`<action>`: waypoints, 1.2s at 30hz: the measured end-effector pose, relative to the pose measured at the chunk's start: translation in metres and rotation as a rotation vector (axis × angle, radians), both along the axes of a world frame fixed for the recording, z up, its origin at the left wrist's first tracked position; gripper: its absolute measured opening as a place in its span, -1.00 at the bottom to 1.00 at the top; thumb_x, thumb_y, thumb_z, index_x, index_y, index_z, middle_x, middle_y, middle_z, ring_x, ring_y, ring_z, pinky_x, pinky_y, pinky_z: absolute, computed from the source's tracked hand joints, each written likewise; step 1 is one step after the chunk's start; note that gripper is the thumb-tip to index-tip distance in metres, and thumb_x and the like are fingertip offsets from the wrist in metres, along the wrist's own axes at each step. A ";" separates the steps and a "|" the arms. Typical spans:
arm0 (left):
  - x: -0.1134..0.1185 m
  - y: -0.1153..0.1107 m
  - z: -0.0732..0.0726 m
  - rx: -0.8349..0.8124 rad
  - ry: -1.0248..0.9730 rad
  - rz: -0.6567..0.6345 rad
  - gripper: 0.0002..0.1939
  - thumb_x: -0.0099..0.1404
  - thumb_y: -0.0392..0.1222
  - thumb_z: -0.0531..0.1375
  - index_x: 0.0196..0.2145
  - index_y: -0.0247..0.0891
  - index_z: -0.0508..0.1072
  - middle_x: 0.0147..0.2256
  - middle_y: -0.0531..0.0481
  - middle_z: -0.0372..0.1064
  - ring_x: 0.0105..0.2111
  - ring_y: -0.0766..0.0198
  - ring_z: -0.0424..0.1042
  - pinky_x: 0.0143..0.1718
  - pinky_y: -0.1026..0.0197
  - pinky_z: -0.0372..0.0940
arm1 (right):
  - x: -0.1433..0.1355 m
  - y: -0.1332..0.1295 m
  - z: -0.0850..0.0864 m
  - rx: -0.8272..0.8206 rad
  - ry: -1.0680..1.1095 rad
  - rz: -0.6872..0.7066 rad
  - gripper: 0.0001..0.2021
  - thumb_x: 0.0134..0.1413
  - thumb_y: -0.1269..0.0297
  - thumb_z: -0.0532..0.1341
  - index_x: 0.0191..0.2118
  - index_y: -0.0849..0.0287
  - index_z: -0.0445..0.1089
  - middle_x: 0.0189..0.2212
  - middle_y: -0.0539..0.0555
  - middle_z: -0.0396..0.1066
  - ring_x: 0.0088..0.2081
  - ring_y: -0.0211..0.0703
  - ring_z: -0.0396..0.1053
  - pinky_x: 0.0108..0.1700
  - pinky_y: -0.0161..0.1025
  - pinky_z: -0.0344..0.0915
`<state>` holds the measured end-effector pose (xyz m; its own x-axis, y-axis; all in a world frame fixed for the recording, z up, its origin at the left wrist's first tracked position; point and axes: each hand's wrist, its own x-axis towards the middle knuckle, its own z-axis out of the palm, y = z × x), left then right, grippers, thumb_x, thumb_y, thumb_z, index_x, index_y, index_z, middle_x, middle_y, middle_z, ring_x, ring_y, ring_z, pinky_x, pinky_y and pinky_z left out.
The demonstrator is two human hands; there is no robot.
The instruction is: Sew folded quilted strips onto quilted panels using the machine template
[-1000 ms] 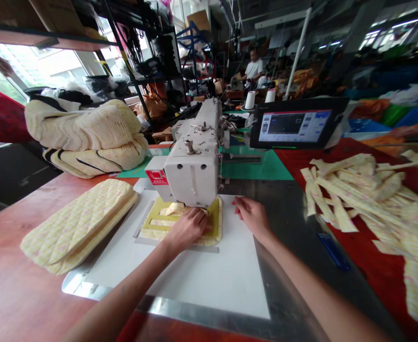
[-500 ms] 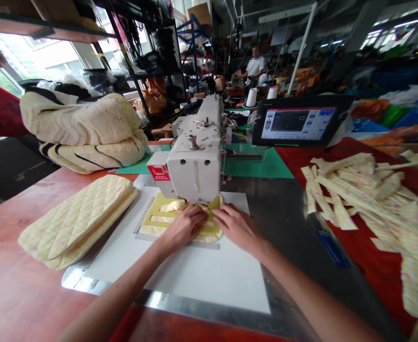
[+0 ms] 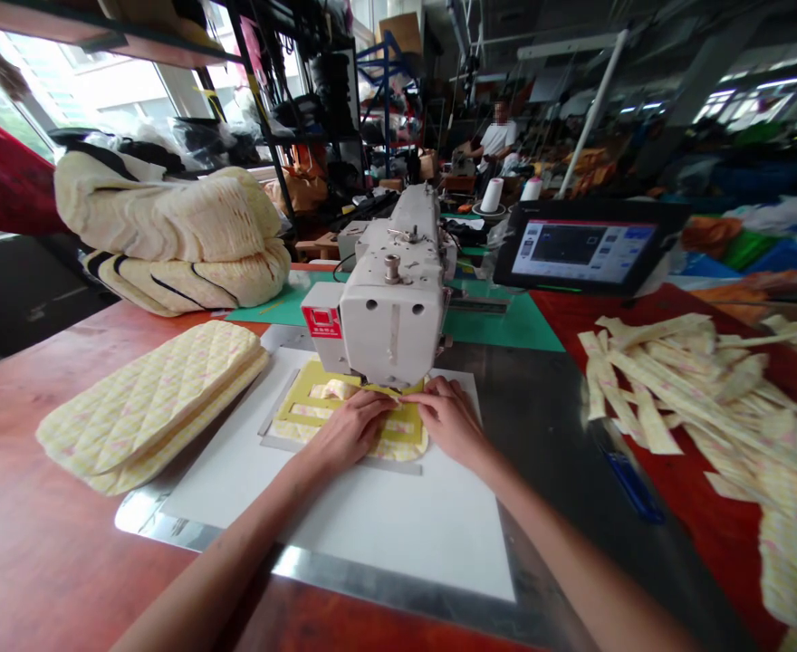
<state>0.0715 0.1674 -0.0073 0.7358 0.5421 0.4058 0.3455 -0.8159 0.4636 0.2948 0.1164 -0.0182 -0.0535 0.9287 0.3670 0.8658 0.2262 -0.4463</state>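
Left hand (image 3: pixel 352 426) and right hand (image 3: pixel 453 421), fingers bent, grip unclear, nearly meet below the white metal sewing-machine head (image 3: pixel 391 330), a flat yellow slotted template (image 3: pixel 299 397) already covering yellow-checked quilted fabric (image 3: pixel 398 450), stitching unseen.

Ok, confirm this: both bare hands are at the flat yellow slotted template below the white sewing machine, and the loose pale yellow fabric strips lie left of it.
No, the head view shows the strips right of the machine. The left hand and right hand are at the template.
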 end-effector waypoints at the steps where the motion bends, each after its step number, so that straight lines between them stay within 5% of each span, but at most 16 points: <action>1: 0.000 0.000 0.000 -0.008 0.000 0.008 -0.58 0.41 -0.47 0.02 0.09 -0.25 0.50 0.05 -0.16 0.48 0.03 0.12 0.47 0.12 0.06 0.40 | 0.000 0.001 -0.001 -0.007 -0.003 -0.019 -0.61 0.28 0.46 0.20 0.02 -0.19 0.59 -0.19 0.09 0.41 -0.13 -0.01 0.30 -0.01 -0.06 0.29; 13: 0.000 0.003 -0.005 0.067 0.024 -0.021 -0.56 0.38 -0.50 0.04 0.11 -0.29 0.49 0.06 -0.20 0.48 0.06 0.09 0.47 0.14 0.04 0.42 | -0.001 -0.025 0.004 0.102 -0.130 0.199 -0.63 0.28 0.50 0.19 0.10 0.02 0.53 -0.17 0.13 0.40 -0.07 0.04 0.34 0.03 0.00 0.34; 27: -0.004 -0.008 0.000 0.203 0.124 0.053 -0.56 0.38 -0.41 0.11 0.17 -0.22 0.45 -0.06 -0.20 0.44 -0.06 0.02 0.41 0.00 -0.05 0.38 | -0.001 -0.016 -0.001 0.086 -0.142 0.157 -0.58 0.22 0.56 0.16 0.10 0.02 0.51 -0.23 0.09 0.39 -0.13 0.00 0.34 -0.01 -0.06 0.36; 36: 0.003 -0.003 -0.003 0.013 -0.044 0.093 -0.71 0.37 -0.40 0.09 -0.03 -0.29 0.51 -0.08 -0.16 0.51 -0.13 0.14 0.52 -0.06 0.13 0.42 | 0.021 -0.016 -0.008 0.106 -0.115 0.164 -0.56 0.25 0.55 0.16 0.12 -0.02 0.50 -0.19 0.10 0.40 -0.09 0.02 0.35 0.04 -0.01 0.37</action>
